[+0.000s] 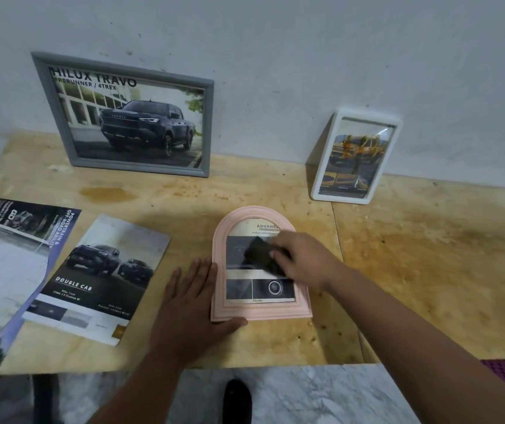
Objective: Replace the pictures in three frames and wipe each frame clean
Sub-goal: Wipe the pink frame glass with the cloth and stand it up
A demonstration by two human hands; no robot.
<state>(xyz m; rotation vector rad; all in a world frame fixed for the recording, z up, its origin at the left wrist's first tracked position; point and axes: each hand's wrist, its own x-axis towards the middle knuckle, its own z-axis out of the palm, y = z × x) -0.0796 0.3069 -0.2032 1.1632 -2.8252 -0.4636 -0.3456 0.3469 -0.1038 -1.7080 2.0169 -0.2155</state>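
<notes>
Left hand [188, 304]: flat and open on the table [413, 255], holding nothing, bracing the pink arched frame [260, 310].
Right hand [303, 258]: fingers closed on a dark cloth [260, 255], pressing it onto the frame's glass.

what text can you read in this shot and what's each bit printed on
"HILUX TRAVO": picture in the grey frame, first letter partly cut.
"PRERUNNER / 4TREX": same picture, line below.
"DOUBLE CAB": brochure page lying flat; smaller lines below are blurred.
"POWERTRAIN & OFF-ROAD ABILITY": brochure sheet at left, printed sideways.
"ADVANC": picture in the pink arched frame, the rest hidden by the right hand.
White frame: captions too small to read.
</notes>
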